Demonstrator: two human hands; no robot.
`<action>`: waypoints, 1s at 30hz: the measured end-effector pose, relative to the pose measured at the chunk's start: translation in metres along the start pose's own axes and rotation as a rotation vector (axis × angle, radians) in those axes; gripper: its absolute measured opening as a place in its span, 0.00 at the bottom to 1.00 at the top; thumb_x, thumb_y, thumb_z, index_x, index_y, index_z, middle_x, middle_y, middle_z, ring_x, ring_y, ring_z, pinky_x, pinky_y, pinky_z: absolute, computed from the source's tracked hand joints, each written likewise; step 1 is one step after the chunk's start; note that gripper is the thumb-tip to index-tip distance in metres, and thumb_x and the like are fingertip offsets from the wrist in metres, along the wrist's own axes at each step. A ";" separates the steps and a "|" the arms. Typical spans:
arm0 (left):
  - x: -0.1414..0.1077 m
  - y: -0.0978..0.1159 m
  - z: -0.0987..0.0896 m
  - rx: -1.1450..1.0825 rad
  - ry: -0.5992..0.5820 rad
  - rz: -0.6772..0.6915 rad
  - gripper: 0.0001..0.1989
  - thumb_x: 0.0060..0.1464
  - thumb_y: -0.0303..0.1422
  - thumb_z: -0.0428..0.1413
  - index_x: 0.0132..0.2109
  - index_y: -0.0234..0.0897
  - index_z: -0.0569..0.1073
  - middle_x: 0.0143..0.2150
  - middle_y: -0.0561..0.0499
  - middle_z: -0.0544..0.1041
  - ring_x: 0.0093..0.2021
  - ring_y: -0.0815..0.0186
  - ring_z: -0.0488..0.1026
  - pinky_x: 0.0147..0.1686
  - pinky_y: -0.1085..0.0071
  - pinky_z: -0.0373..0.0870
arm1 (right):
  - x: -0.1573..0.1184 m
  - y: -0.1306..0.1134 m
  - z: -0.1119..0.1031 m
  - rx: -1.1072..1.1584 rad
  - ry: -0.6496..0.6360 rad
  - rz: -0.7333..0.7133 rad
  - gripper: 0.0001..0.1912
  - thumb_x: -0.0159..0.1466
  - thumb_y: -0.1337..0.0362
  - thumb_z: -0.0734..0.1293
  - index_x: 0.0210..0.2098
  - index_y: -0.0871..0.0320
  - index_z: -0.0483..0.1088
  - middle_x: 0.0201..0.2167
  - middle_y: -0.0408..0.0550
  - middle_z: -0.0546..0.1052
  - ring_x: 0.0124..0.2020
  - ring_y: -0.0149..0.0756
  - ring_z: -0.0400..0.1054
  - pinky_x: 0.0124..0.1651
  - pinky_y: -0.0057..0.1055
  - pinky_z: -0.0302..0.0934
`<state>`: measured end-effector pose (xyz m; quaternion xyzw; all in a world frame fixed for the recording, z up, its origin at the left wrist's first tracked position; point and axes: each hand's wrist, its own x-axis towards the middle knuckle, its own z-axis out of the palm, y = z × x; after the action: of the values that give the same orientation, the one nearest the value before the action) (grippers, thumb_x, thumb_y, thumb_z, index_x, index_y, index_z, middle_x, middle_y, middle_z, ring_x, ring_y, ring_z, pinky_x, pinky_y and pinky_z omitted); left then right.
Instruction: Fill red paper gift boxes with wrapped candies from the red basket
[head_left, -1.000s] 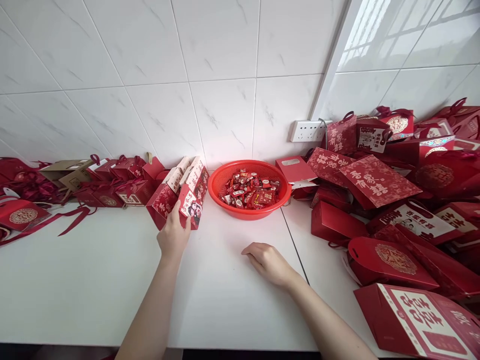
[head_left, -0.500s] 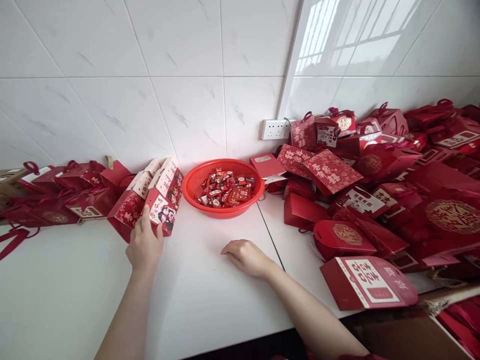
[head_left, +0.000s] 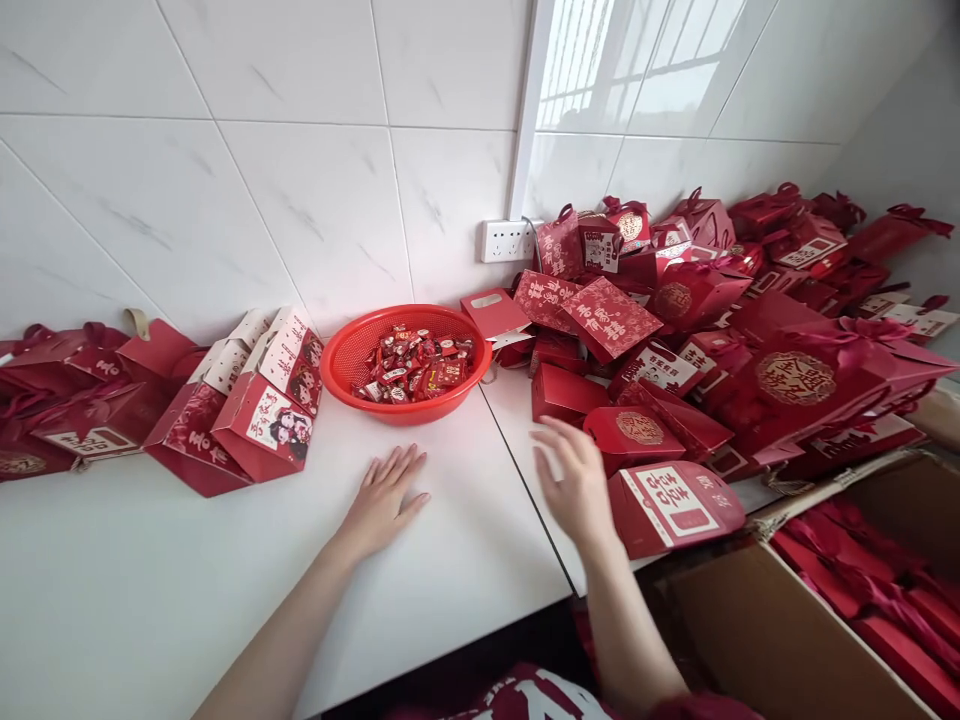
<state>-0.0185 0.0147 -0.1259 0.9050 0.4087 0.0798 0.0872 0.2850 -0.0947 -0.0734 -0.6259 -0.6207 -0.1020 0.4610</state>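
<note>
Showing at the near edge is a dark red shirt with white lettering. Right of it, an open carton stands beside the desk, holding ribboned red boxes.

The left hand lies palm down on the white desk, its grip loose, fingers and thumb parted, holding nothing. The right hand is held with fingers bent and apart, that grip empty as well; its fingertips are near a plain red box, and whether they touch it cannot be told. Just beside that hand lies a white-panelled box with red characters, at the near end of the pile. Behind it is a gold-emblem box, next to the plain one. A dark seam crosses the desk between the two hands.

Farther off, two patterned boxes stand side by side, left of the left hand; the right one bears small printed figures. Just right of them sits a red basket with wrapped sweets heaped inside. More red boxes crowd the far left. Beyond the right hand, the pile runs back toward the wall, which is white and tiled, with a socket strip against it.
</note>
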 end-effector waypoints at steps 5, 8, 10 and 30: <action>0.001 -0.004 0.007 -0.040 -0.045 -0.018 0.31 0.66 0.48 0.45 0.72 0.50 0.51 0.75 0.52 0.49 0.74 0.55 0.44 0.71 0.48 0.42 | -0.032 0.061 -0.071 -0.439 0.014 0.306 0.25 0.67 0.48 0.60 0.55 0.58 0.69 0.60 0.62 0.68 0.60 0.59 0.62 0.58 0.58 0.58; 0.001 -0.007 0.004 -0.064 -0.024 -0.004 0.30 0.66 0.47 0.47 0.71 0.50 0.53 0.74 0.50 0.52 0.74 0.55 0.46 0.70 0.47 0.43 | -0.051 0.078 -0.092 -0.569 -0.173 0.514 0.35 0.67 0.40 0.53 0.60 0.60 0.65 0.63 0.65 0.64 0.65 0.63 0.56 0.61 0.64 0.51; 0.001 -0.006 0.003 -0.082 -0.008 0.001 0.29 0.66 0.46 0.47 0.71 0.50 0.54 0.73 0.49 0.53 0.74 0.55 0.47 0.70 0.46 0.44 | -0.058 0.080 -0.093 -0.570 -0.233 0.625 0.41 0.65 0.37 0.51 0.62 0.63 0.62 0.65 0.69 0.60 0.68 0.64 0.51 0.64 0.62 0.47; -0.010 -0.007 0.001 -0.184 -0.010 0.040 0.29 0.65 0.46 0.49 0.70 0.52 0.56 0.73 0.50 0.54 0.73 0.56 0.48 0.71 0.50 0.46 | -0.014 0.009 -0.062 -0.024 -0.109 0.276 0.23 0.65 0.56 0.65 0.58 0.52 0.68 0.46 0.52 0.77 0.41 0.43 0.74 0.44 0.40 0.70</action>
<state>-0.0297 0.0114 -0.1296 0.9014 0.3812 0.1143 0.1706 0.3170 -0.1458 -0.0527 -0.7153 -0.5517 -0.0109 0.4287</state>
